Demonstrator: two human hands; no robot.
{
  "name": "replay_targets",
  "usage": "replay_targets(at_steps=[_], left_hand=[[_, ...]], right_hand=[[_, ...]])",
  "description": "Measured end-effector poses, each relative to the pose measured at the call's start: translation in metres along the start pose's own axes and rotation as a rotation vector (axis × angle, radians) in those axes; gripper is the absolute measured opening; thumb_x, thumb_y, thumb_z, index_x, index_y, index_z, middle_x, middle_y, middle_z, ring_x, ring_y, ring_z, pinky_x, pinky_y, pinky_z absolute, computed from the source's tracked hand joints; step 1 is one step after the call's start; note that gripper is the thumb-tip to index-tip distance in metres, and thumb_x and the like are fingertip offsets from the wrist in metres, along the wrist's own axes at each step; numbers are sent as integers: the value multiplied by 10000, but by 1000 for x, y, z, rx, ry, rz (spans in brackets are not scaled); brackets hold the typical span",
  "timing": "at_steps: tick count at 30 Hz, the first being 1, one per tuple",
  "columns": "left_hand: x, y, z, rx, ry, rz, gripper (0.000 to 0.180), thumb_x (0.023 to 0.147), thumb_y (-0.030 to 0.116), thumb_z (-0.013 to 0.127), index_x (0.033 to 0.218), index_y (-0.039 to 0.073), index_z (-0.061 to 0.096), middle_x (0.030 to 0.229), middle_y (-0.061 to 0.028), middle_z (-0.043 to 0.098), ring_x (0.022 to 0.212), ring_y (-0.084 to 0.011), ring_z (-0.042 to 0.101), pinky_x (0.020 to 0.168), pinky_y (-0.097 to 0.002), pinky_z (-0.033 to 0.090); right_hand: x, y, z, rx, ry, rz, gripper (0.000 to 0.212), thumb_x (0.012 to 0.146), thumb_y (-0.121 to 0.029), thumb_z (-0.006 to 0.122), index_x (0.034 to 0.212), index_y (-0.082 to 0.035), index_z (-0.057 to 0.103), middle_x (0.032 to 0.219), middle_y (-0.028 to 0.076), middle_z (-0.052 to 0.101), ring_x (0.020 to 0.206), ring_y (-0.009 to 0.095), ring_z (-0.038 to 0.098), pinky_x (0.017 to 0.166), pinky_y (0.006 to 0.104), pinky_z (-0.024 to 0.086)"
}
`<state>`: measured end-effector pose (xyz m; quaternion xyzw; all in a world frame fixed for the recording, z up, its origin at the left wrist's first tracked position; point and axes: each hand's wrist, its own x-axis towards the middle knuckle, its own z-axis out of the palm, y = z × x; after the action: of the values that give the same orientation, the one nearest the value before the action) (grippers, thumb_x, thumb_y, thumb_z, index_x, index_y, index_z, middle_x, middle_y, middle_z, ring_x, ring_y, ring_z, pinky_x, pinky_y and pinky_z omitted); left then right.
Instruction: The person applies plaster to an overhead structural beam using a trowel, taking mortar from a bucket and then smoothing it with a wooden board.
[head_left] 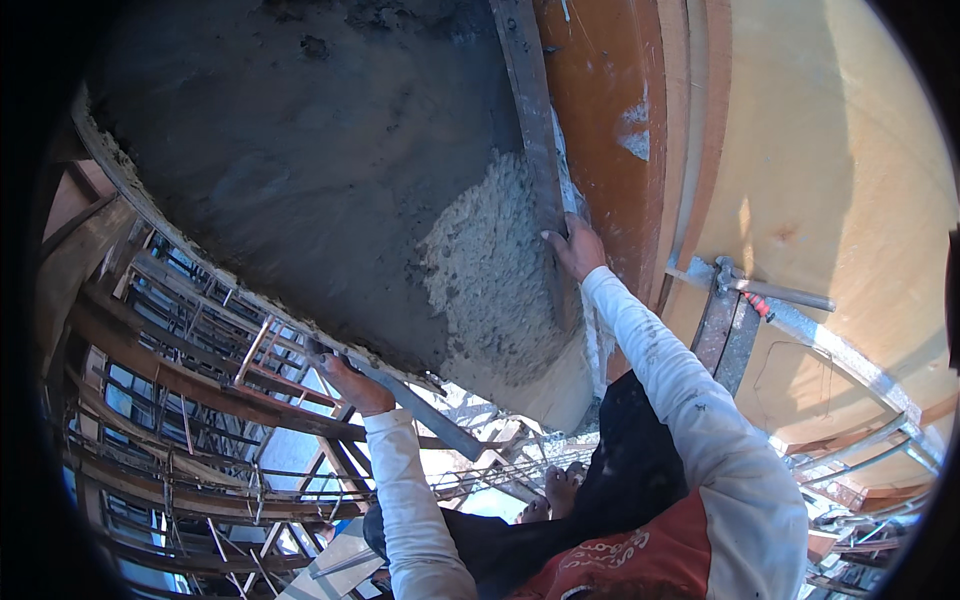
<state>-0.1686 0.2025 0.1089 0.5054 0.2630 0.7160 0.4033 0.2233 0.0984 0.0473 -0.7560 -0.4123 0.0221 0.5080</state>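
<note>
Grey wet concrete [300, 180] fills the large area in front of me, smooth and dark at the far part. A rougher, paler patch [495, 270] of it lies nearest me. My right hand [577, 250] is closed on a long wooden board [530, 90] running away from me along the concrete's right side. Its thumb lies on the board's concrete side. At the concrete's lower left edge, my left hand [355, 385] is closed around a grey wooden bar [430, 415]. Part of its fingers is hidden at the rim.
A hammer [790, 293] and a red-handled tool [758, 304] lie at a timber joint on the right. Curved orange-brown panels [605, 120] and a pale sheet [880, 190] stand beside the concrete. Timber scaffolding [220, 395] and rods show far below on the left. My bare feet [562, 490] are underneath.
</note>
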Motion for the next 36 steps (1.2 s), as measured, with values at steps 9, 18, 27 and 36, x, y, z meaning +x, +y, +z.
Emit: replay_targets(at_steps=[9,18,27,36], left_hand=[[-53,-45,10,-256,-93,-229,715,978,574,514,1520,119,412,1507,-84,464,1374,-250,459,1144,-440,402],[-38,-65,-32,-281,111,-314,607,833,319,736,1376,109,564,1355,-83,601,1209,-263,593,1051,-451,500],[-40,-66,-24,-217,31,-221,614,876,406,692,1396,121,533,1370,-76,572,1234,-285,555,1023,-490,488],[-53,-71,-45,-372,-7,-257,676,844,374,748,1418,104,514,1371,-88,583,1231,-284,573,1039,-485,496]], right_hand=[[-4,39,12,-135,-36,73,508,934,-357,672,1243,28,551,1248,294,610,1123,474,611,973,520,480],[-14,64,47,-117,-2,134,520,923,-341,680,1313,-27,540,1245,311,620,1114,496,615,963,515,489],[-37,133,88,-99,-120,396,569,903,-345,679,1376,-67,525,1189,309,657,1132,478,622,959,496,495],[-28,82,61,50,24,270,523,907,-330,684,1326,-38,575,1201,290,659,1097,464,641,950,487,498]])
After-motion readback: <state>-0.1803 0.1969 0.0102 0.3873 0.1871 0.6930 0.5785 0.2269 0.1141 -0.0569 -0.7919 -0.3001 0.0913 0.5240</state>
